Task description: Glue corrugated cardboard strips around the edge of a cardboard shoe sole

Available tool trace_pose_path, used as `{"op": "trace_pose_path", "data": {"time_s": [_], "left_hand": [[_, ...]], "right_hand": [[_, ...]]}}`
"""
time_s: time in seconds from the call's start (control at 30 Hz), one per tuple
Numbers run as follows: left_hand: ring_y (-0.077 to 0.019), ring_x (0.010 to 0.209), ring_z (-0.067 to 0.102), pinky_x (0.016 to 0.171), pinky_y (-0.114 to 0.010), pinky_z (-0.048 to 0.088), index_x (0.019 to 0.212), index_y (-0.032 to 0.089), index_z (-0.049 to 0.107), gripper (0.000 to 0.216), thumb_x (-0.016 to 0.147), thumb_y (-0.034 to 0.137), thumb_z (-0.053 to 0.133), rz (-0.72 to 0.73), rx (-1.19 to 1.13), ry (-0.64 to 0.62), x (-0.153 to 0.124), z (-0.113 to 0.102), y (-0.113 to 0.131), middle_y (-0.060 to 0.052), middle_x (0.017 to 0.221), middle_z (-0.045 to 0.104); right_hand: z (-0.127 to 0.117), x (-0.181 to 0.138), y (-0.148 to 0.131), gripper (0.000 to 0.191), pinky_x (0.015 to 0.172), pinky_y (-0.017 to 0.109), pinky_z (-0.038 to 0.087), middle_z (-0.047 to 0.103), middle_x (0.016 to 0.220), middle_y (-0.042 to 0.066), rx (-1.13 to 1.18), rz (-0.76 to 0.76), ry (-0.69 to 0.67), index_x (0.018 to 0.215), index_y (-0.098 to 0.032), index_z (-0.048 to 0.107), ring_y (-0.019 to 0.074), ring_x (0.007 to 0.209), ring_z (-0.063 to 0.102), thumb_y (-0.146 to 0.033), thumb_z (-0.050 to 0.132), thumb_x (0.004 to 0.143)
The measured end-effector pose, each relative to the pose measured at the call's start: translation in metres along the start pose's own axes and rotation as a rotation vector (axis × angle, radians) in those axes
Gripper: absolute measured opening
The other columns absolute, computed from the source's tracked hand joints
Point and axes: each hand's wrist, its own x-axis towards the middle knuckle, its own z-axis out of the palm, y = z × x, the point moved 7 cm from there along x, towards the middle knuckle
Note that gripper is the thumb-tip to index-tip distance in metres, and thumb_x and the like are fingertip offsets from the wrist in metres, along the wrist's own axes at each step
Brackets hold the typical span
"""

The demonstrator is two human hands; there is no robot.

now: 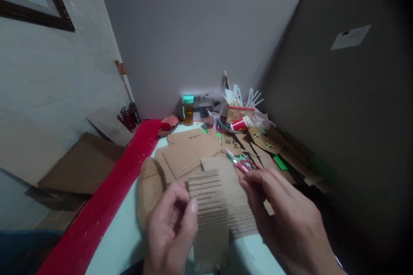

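My left hand point(172, 227) grips the left edge of a cardboard strip point(211, 232) between thumb and fingers. The strip stands upright, and its upper part shows bare corrugated ridges where the facing is gone. To its right, my right hand point(287, 212) is closed in a pinch, apart from the strip; what is between the fingertips, if anything, is too small to make out. Behind the strip lies another cardboard piece point(237, 193), ridged along its lower part. Scissors point(240, 164) with red handles rest just beyond my right fingers, blades pointing away and left.
Flat cardboard sheets point(190, 152) cover the table's middle. A cardboard oval tray point(151, 184) sits left. At the back stand a teal-lidded jar point(188, 111) and a box of white strips point(240, 113), near red paper cups point(240, 123). Grey panels point(200, 38) enclose the back and right.
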Motion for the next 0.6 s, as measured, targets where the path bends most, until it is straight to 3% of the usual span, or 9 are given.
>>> {"op": "trace_pose_path", "data": {"time_s": [0.13, 0.3, 0.5, 0.6], "left_hand": [[-0.0114, 0.065, 0.049, 0.059, -0.020, 0.039, 0.072, 0.020, 0.057, 0.023, 0.087, 0.030, 0.071, -0.217, -0.106, -0.137, 0.001, 0.012, -0.011, 0.003, 0.067, 0.057], [-0.0098, 0.065, 0.050, 0.062, -0.019, 0.042, 0.074, 0.018, 0.058, 0.020, 0.088, 0.027, 0.070, -0.384, -0.192, -0.212, -0.001, 0.029, -0.021, 0.003, 0.070, 0.059], [-0.0070, 0.062, 0.056, 0.061, -0.016, 0.046, 0.083, 0.017, 0.063, 0.012, 0.091, 0.025, 0.067, -0.472, -0.236, -0.266, -0.006, 0.047, -0.027, 0.002, 0.072, 0.063], [-0.0077, 0.058, 0.057, 0.058, -0.017, 0.047, 0.083, 0.018, 0.061, 0.014, 0.091, 0.028, 0.067, -0.482, -0.205, -0.256, -0.007, 0.051, -0.029, 0.002, 0.070, 0.065]], "right_hand": [[-0.013, -0.016, 0.015, 0.016, 0.073, 0.030, 0.054, 0.068, 0.097, 0.009, -0.025, -0.025, -0.055, 0.107, -0.016, 0.064, 0.0196, 0.086, 0.067, -0.012, 0.051, 0.097], [-0.030, -0.031, 0.004, 0.024, 0.067, 0.025, 0.052, 0.066, 0.090, 0.005, 0.150, -0.064, -0.071, 0.111, -0.015, 0.064, 0.0134, 0.076, 0.063, -0.004, 0.056, 0.092], [-0.040, -0.038, -0.004, 0.030, 0.076, 0.031, 0.054, 0.068, 0.104, 0.010, 0.224, -0.147, -0.147, 0.121, -0.013, 0.064, 0.0193, 0.091, 0.061, -0.007, 0.057, 0.092], [-0.037, -0.040, 0.001, 0.032, 0.075, 0.033, 0.054, 0.068, 0.103, 0.010, 0.237, -0.135, -0.161, 0.122, -0.013, 0.063, 0.0200, 0.089, 0.061, -0.006, 0.058, 0.092]]}}
